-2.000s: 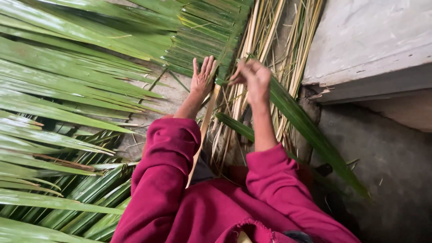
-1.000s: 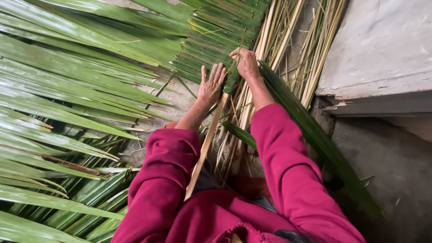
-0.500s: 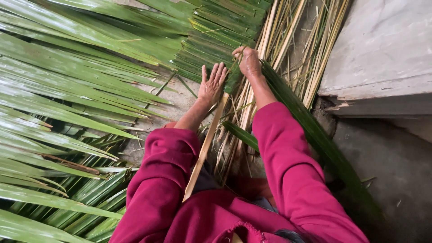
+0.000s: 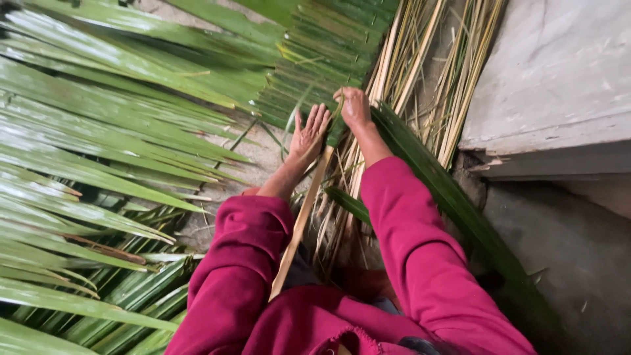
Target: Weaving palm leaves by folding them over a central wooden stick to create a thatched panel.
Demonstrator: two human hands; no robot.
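head | left hand (image 4: pixel 307 133) flat, fingers spread on woven palm leaves (image 4: pixel 322 59) | right hand (image 4: pixel 355 106) grip pinching leaf strip (image 4: pixel 338 125)

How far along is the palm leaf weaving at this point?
Done: a band of folded, overlapped leaflets, the woven section, lies above the hands. In hand: the left hand presses flat at its lower edge while the right hand pinches a long green leaflet against it. Left: many loose leaflets on the left remain unwoven.
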